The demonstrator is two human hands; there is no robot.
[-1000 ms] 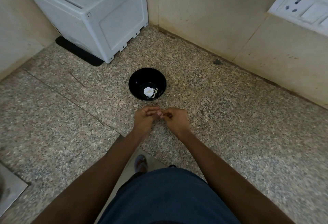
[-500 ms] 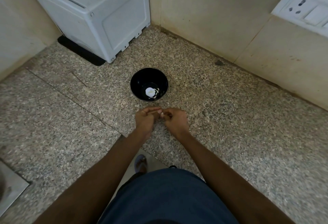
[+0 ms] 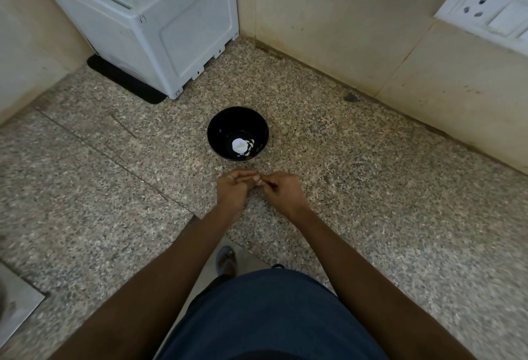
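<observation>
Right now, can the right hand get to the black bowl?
Probably yes: the black bowl stands just beyond the right hand, with only countertop between them. That hand and the left hand both pinch a small pale piece, so its fingers are occupied.

A speckled granite table (image 3: 400, 202), crossed by a thin joint line, runs into a corner of cream tiled walls (image 3: 328, 17). A white appliance casing (image 3: 160, 17) stands on a black mat (image 3: 125, 82) at far left. A white switch-and-socket plate (image 3: 491, 8) sits in the right wall. A steel sink edge (image 3: 17, 302) shows at lower left.
</observation>
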